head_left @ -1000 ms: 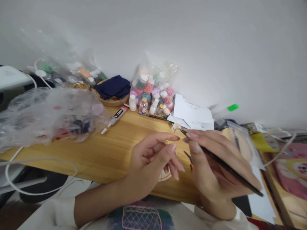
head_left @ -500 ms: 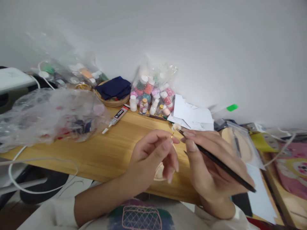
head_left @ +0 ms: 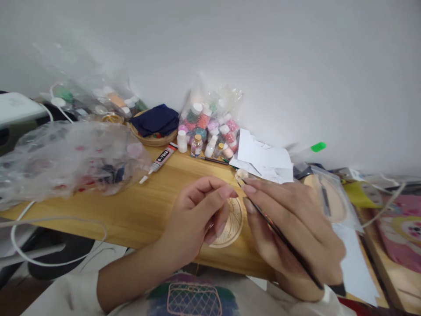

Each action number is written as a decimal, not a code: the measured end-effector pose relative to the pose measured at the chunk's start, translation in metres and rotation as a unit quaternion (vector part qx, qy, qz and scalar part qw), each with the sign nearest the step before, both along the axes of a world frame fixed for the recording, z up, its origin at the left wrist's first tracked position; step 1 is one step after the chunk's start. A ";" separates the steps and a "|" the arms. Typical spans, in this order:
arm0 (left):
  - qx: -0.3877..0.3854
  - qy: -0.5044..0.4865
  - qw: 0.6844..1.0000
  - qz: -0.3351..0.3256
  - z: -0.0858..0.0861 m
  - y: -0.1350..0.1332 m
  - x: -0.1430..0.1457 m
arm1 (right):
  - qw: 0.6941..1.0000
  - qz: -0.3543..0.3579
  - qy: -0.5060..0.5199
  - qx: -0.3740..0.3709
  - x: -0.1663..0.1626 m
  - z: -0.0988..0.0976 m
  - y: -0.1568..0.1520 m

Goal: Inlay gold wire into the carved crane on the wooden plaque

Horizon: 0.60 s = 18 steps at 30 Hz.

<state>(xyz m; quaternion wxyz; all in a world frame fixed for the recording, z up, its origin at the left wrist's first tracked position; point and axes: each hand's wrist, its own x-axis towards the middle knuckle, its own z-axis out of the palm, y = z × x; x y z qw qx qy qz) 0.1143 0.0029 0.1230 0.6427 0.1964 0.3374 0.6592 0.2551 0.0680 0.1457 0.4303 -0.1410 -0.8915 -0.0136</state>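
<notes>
My left hand [head_left: 200, 210] is closed, thumb and forefinger pinched together. A thin gold-coloured strand [head_left: 197, 265] hangs below this hand. My right hand [head_left: 292, 228] is wrapped round a slim black tool [head_left: 289, 248] like a pen, its pointed end toward the left. At that tip, beyond both hands, is a small cream-white piece [head_left: 242, 174]; I cannot tell how it is held. Beneath the hands a round wooden disc [head_left: 235, 226] with carved lines lies on the table, partly covered by my left hand.
A glue tube [head_left: 161, 159] lies left of centre on the wooden table [head_left: 144, 210]. Behind stand small bottles [head_left: 196, 146], bagged jars of beads [head_left: 200, 118] and a basket [head_left: 154, 140] with dark cloth. Clear plastic bags [head_left: 66, 158] fill the left; papers [head_left: 263, 158] lie back right.
My hands have drawn slightly apart, and the left fingers have curled in, showing more of the disc. The black tool is steeper. The gold strand now shows below my left hand.
</notes>
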 end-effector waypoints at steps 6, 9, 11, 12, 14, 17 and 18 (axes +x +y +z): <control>0.018 0.023 1.000 0.008 -0.005 0.000 0.002 | 1.000 0.006 -0.017 0.002 0.001 0.002 -0.001; 0.036 0.037 0.999 0.017 -0.008 0.000 0.003 | 1.000 -0.002 -0.016 -0.002 0.001 0.002 -0.002; 0.045 0.050 0.997 0.023 -0.009 0.000 0.004 | 1.000 -0.008 -0.011 -0.004 0.001 0.002 -0.003; 0.046 0.059 0.997 0.028 -0.009 0.000 0.004 | 1.000 -0.010 -0.012 -0.007 0.001 0.002 -0.004; 0.042 0.084 0.995 0.042 -0.009 0.000 0.005 | 1.000 -0.012 -0.019 -0.015 0.002 0.004 -0.005; 0.033 0.125 0.990 0.059 -0.006 0.000 0.006 | 0.999 -0.007 -0.044 -0.025 0.003 0.005 -0.006; 0.032 0.134 0.988 0.064 -0.005 0.000 0.007 | 0.999 -0.006 -0.049 -0.024 0.003 0.006 -0.006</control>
